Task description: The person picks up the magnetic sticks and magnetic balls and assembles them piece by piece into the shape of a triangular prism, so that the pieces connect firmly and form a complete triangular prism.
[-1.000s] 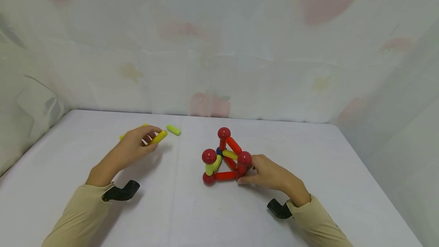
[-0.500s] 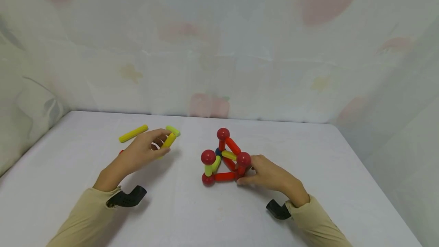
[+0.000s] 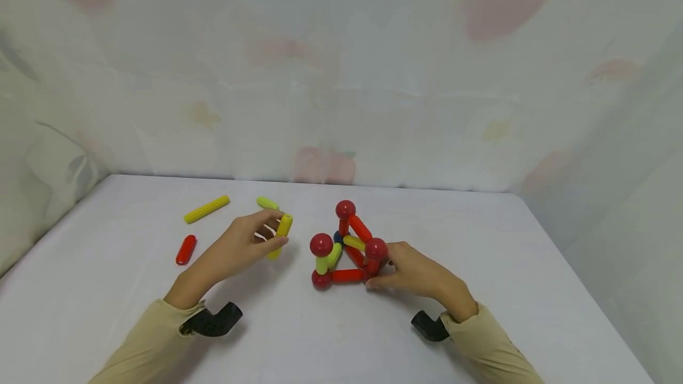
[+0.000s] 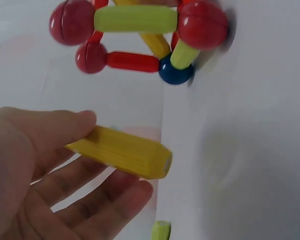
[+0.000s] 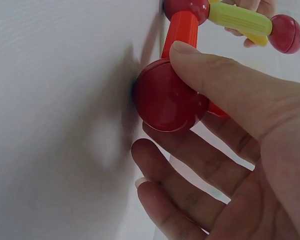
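My left hand (image 3: 242, 248) pinches a yellow rod (image 4: 130, 152) between thumb and fingers, held above the table left of a ball-and-rod frame. That frame has red balls (image 3: 321, 245), a blue ball (image 4: 175, 69) at a back corner, and red, yellow and lime rods (image 4: 135, 19) joining them. On the frame's right side my right hand (image 3: 424, 274) grips a lower red ball (image 5: 167, 97), the thumb lying on it and the fingers behind. In the right wrist view the ball sits at the table surface. Part of the frame is hidden behind that hand.
On the white table (image 3: 331, 342), a longer yellow rod (image 3: 206, 209) and a red rod (image 3: 186, 250) lie to the left. A lime rod (image 3: 267, 202) lies just behind the left hand. A patterned cloth (image 3: 341, 76) hangs behind the table.
My left hand has moved right and toward the frame with the yellow rod, which now stands more upright. The red rod on the left has come into view. My right hand keeps its hold.
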A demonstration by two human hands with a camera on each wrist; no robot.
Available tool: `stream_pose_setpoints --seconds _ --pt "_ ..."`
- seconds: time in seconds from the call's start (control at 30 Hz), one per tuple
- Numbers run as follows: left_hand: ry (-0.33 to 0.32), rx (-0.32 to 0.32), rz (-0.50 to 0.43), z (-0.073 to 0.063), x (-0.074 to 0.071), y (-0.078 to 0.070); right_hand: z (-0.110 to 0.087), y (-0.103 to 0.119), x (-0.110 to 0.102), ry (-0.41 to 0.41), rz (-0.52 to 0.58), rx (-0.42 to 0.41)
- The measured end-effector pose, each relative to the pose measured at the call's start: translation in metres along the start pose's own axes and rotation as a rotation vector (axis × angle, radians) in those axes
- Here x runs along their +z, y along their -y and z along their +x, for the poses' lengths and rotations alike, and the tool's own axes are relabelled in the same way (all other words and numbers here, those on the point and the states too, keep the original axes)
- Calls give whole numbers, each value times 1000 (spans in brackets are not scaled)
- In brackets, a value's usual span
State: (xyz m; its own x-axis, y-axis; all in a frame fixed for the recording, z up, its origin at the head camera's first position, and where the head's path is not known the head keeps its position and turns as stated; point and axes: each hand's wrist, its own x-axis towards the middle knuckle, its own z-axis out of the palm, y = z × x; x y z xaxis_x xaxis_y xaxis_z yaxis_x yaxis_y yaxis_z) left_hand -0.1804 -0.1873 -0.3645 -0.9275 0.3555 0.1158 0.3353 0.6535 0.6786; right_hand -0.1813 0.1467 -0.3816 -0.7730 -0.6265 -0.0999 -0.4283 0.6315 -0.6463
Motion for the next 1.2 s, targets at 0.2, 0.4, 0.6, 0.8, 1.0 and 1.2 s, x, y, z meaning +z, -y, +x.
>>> stream_pose_setpoints --seconds 0.2,0.4,0.6,0.8,1.0,1.2 --pt "-84 -29 -63 -4 20 -2 4 0 2 3 18 -8" --pt "-144 -112 -178 -14 36 -7 4 0 2 2 9 6" --pt "-112 -147 -342 -27 43 -16 3 0 1 6 23 16" --pt "-87 -98 -413 -35 52 -22 3 0 1 0 16 9" --pt "-83 -54 -470 -41 59 -29 4 1 1 -4 16 6" --pt "-29 -68 -465 -44 67 -39 5 3 1 -3 19 15"
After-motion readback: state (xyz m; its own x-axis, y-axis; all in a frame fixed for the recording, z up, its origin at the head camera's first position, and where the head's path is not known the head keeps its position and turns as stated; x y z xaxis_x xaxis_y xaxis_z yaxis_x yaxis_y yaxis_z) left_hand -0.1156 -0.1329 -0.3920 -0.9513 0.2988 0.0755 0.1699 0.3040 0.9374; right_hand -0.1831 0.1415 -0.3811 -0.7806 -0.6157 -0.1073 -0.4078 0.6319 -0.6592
